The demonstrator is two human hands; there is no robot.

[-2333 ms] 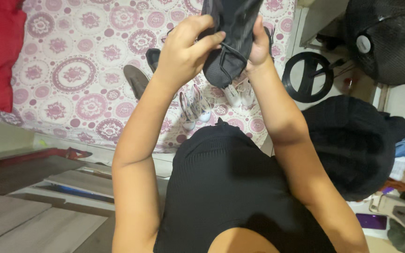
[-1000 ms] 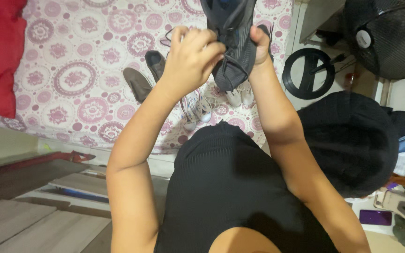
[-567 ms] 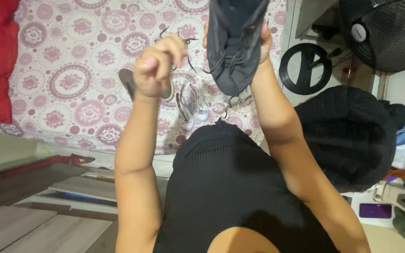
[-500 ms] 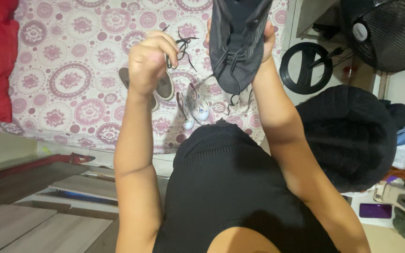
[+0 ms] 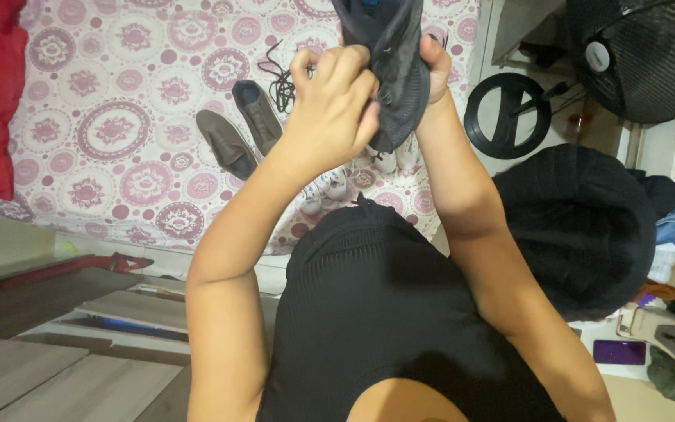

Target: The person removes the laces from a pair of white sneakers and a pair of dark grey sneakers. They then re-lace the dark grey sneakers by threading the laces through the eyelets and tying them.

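The left hand (image 5: 330, 117) pinches at the lace area of a dark mesh sneaker (image 5: 388, 62) — probably the eyelets (fingers hide them) — while the right hand (image 5: 433, 66) clasps its side, raised above the patterned bedspread (image 5: 119, 117). It looks light and soft — best gripped by the firmer sole.

Patterned bed sheet (image 5: 119, 117) bears grey slippers (image 5: 242, 133), black shoelace (image 5: 279, 82).

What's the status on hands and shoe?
Left hand fingers gripping the dark shoe. Right hand clamped on its other side. Shoe raised above the patterned bedspread. Loose black lace on bedspread, beside grey slip-ons.
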